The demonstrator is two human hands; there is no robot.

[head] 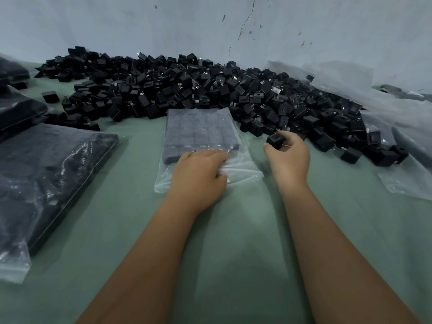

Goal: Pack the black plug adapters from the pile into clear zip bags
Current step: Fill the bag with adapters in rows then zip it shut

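From the head camera I look down on a green counter that runs back to a pale, cracked wall. Along the far edge, against that wall, lies the pile of black plug adapters, spreading from the far left across to the right side.

In the middle of the counter, just in front of the pile, lies a clear zip bag. Its far half holds adapters packed side by side in flat rows; its near, open end is loose film. My left hand rests palm down on that near end, fingers curled over the film and the nearest row of packed adapters, gathering the plastic under the fingertips.

My right hand is just to the right of the bag, at the near fringe of the pile. It pinches a single black adapter between thumb and fingers, holding it off the counter; small holes show on the adapter's face.

At the left edge of the counter a filled bag lies flat, dark with adapters, and more filled bags are stacked behind it toward the far left corner. At the right edge, sheets of empty clear plastic lie partly under the pile's right end.
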